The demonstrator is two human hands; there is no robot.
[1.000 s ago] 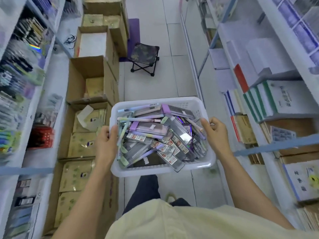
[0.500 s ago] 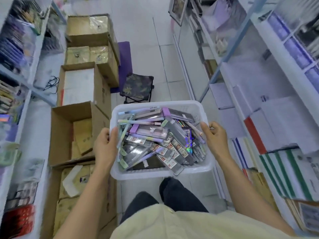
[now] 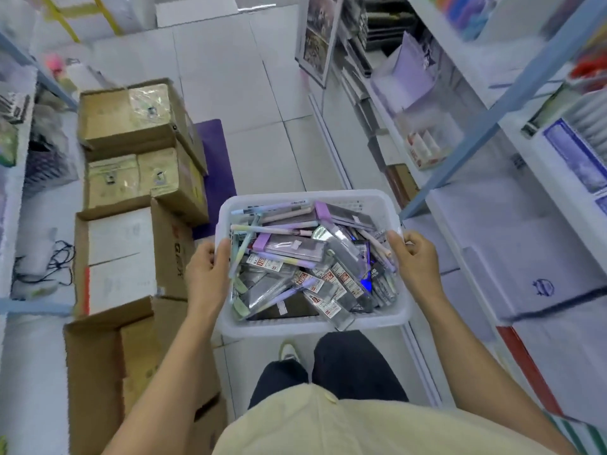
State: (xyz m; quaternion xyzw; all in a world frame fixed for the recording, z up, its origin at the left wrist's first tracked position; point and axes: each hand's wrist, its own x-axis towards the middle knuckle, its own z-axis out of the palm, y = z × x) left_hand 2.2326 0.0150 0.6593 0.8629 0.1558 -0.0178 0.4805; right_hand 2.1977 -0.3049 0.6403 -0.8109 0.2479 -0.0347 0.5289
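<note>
I carry a white plastic basket in front of my body, above my legs. It is heaped with several packaged pens and stationery packs, some lilac, some with red-and-white labels. My left hand grips the basket's left rim, thumb over the edge. My right hand grips the right rim the same way. The basket is level.
A narrow tiled aisle runs ahead. Stacked cardboard boxes line the left side, with a purple mat beside them. White shelving with paper goods stands on the right, more shelves on the left.
I have walked forward along the aisle with the basket; the boxes slid back past me, and the folding stool is out of sight. Both hands keep their hold on the rims.
</note>
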